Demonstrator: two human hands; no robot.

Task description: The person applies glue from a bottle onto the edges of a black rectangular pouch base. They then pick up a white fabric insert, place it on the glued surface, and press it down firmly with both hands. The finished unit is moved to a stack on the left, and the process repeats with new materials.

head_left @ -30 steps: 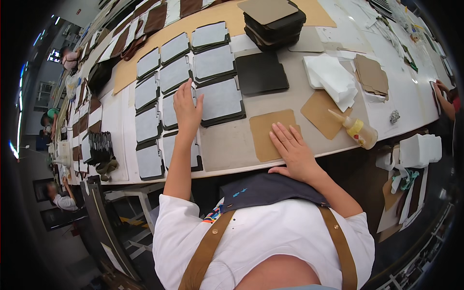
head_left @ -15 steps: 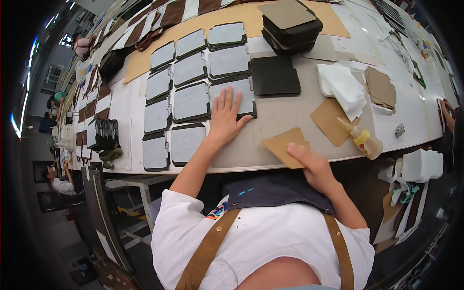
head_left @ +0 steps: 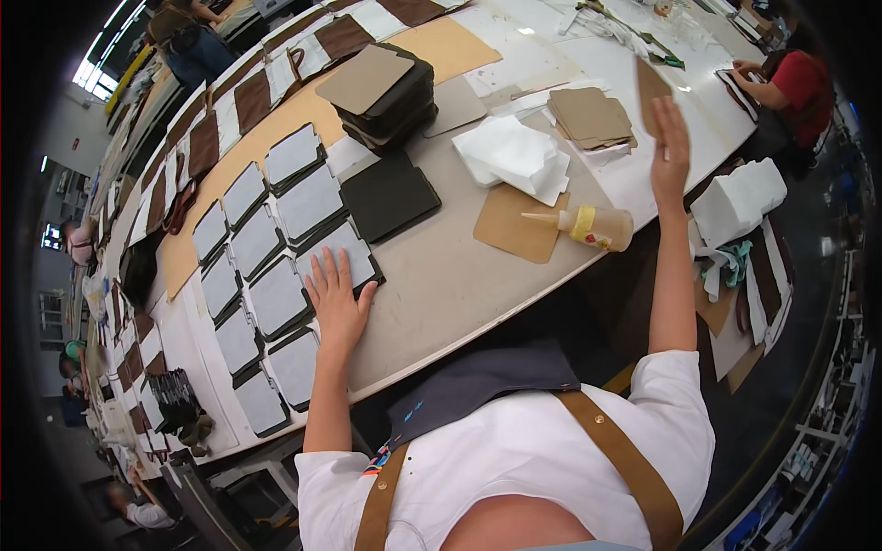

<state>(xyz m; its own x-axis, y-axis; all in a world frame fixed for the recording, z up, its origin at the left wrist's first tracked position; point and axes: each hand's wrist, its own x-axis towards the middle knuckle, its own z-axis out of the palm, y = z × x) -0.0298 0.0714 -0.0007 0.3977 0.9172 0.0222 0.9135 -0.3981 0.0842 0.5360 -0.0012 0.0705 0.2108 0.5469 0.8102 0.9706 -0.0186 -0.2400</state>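
Note:
My left hand [head_left: 336, 305] lies flat with fingers spread on a grey-faced, black-edged panel [head_left: 360, 260], the nearest right one of several such panels laid in rows. Out to the far right, my raised right hand [head_left: 672, 151] holds a thin brown card [head_left: 650, 90] at its fingers; its thumb is hidden. A plain black panel [head_left: 393, 199] lies just beyond the left hand. Between my hands rest a tan card [head_left: 508, 225] and a glue bottle [head_left: 602, 229] on its side, its yellow nozzle pointing left.
A tall stack of black panels [head_left: 390, 110] stands at the back, topped by a tan card. Folded white sheets [head_left: 505, 151] and a pile of brown cards [head_left: 593, 119] lie right of it. A person in red [head_left: 799, 87] works at the table's right end.
My right hand has swung from the near table edge far out to the right with the card. My left hand stays on the same panel. The view has turned rightward.

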